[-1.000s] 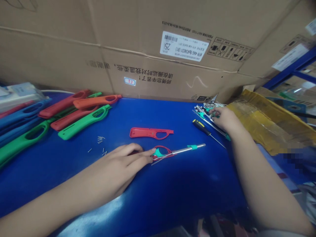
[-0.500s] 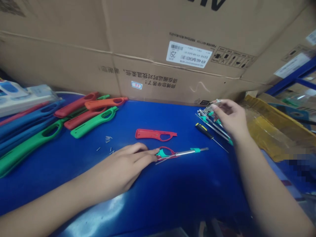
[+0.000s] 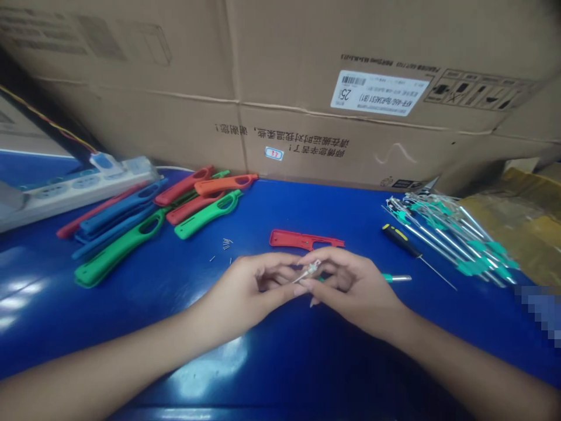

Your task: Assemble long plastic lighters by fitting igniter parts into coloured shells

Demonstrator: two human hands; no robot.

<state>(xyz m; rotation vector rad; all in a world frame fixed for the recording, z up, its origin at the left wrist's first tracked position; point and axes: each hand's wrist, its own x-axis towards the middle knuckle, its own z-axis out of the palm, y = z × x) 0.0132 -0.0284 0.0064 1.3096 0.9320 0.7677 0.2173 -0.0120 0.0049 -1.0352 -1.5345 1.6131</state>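
Clock reference: centred on the joined hands, 12 toward the cardboard box (image 3: pixel 280 76).
Small clear part (image 3: pixel 313 268): raised at the fingertips of both hands, at the centre; wider end toward 1, thin tail toward 8. Fine detail is too small to tell.
Right hand (image 3: pixel 350 286): thumb and forefinger clamped on the part; other fingers curled behind.
Left hand (image 3: pixel 263 283): thumb and fingertips drawn in at the thin tail. Cannot tell whether they grip it or only steady it.
Weight: judged very light; a fingertip pinch should suffice.
Stiffness: body judged rigid; the tail likely bends or snaps under side load.
Surface: probably smooth, so liable to slip or spin if squeezed off-centre.
Grip point: take the wider body between thumb and forefinger pads; avoid loading the tail.
Red half-shell (image 3: pixel 287 238): at 12, just beyond the fingers, lying on the blue table (image 3: pixel 280 368).
Metal tube (image 3: pixel 400 279): at 3, partly hidden by the right hand; green collar visible.
Screwdriver (image 3: pixel 401 240): between 2 and 3, blade toward 4.
Tube heap (image 3: pixel 451 234): between 2 and 3, beyond the screwdriver.
Screws (image 3: pixel 227 243): at 10, loose.
Coloured handles (image 3: pixel 205 216): at 10, beyond the screws.
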